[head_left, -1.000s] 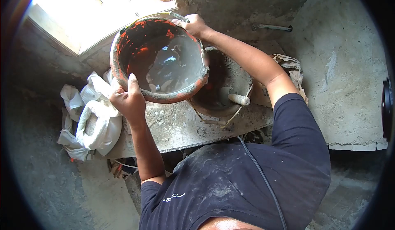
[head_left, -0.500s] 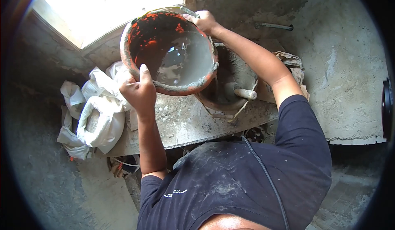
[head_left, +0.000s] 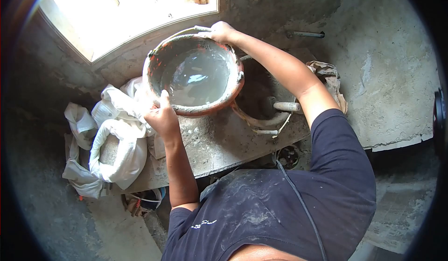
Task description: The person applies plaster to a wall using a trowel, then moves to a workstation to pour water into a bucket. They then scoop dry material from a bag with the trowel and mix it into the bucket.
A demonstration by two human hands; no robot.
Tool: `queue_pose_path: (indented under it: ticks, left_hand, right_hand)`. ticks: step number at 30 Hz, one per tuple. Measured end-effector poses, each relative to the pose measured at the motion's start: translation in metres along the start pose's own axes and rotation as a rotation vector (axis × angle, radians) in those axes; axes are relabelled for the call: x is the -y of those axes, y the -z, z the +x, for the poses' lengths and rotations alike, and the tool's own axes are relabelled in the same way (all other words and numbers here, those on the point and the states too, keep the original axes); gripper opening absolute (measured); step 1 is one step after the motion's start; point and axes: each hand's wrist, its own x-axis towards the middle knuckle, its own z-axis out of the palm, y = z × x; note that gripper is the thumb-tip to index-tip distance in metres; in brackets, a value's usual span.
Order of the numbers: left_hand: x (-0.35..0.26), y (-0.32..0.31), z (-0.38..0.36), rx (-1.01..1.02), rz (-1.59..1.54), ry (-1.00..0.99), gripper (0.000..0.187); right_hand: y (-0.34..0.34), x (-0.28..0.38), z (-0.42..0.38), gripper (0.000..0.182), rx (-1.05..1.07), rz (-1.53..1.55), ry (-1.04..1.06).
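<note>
Both my hands grip the rim of an orange-red bucket (head_left: 219,108), its sides caked with grey cement. Cloudy grey water (head_left: 198,81) lies inside and reflects the light. My left hand (head_left: 163,120) is closed on the near left rim, thumb on top. At the far right rim my right hand (head_left: 223,32) is closed, next to the bucket's raised handle (head_left: 175,35); its fingers are partly hidden. Just right of it stands a second bucket (head_left: 249,117), partly covered by the first and by my right forearm. A tool with a pale, rounded handle (head_left: 287,107) rests in that bucket.
White sacks (head_left: 123,156), one open with grey powder, stand at the left. A dusty slab (head_left: 200,151) lies under the buckets. Crumpled brown paper (head_left: 333,81) sits at the right. A bright window (head_left: 140,9) is at the upper left, and a short pipe (head_left: 307,34) juts from the wall.
The bucket in my hands has tipped back closer to level. Its water now lies nearer the middle, and less of the orange inner wall shows. The view has shifted slightly.
</note>
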Motion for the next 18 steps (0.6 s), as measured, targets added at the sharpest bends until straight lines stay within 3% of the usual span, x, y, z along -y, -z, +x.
queue_pose_path:
  ticks: [2, 5, 7, 9, 11, 12, 15, 16, 18]
  left_hand:
    - [0.025, 0.013, -0.003, -0.007, -0.017, 0.078, 0.039]
    - [0.062, 0.031, -0.008, 0.010, -0.039, 0.160, 0.049]
    - [0.069, 0.038, -0.012, -0.029, -0.120, 0.103, 0.047]
    - [0.074, 0.048, -0.018, -0.076, -0.077, 0.179, 0.040]
    - [0.087, 0.065, -0.020, -0.076, 0.051, 0.498, 0.025]
    - [0.098, 0.072, -0.025, -0.095, 0.047, 0.471, 0.016]
    - [0.117, 0.079, -0.040, -0.204, -0.042, 0.437, 0.021]
    - [0.095, 0.074, -0.040, -0.173, -0.026, 0.449, 0.022]
    - [0.111, 0.100, -0.040, -0.005, 0.008, 0.554, 0.031]
  right_hand:
    - [-0.016, 0.005, 0.007, 0.080, 0.082, -0.002, -0.058]
    - [-0.039, 0.016, 0.003, 0.078, 0.181, -0.008, -0.162]
    - [-0.058, 0.013, -0.003, 0.076, 0.177, 0.048, -0.104]
    - [-0.073, 0.014, -0.006, 0.070, 0.182, 0.001, -0.129]
    - [-0.085, 0.014, -0.009, 0.068, 0.216, -0.002, -0.131]
    - [-0.092, 0.011, -0.009, 0.067, 0.230, 0.009, -0.101]
    - [-0.102, 0.008, -0.007, 0.066, 0.255, 0.074, -0.132]
    - [-0.096, 0.009, -0.011, 0.066, 0.330, 0.055, -0.080]
    - [-0.077, 0.005, -0.021, 0.068, 0.441, 0.092, 0.062]
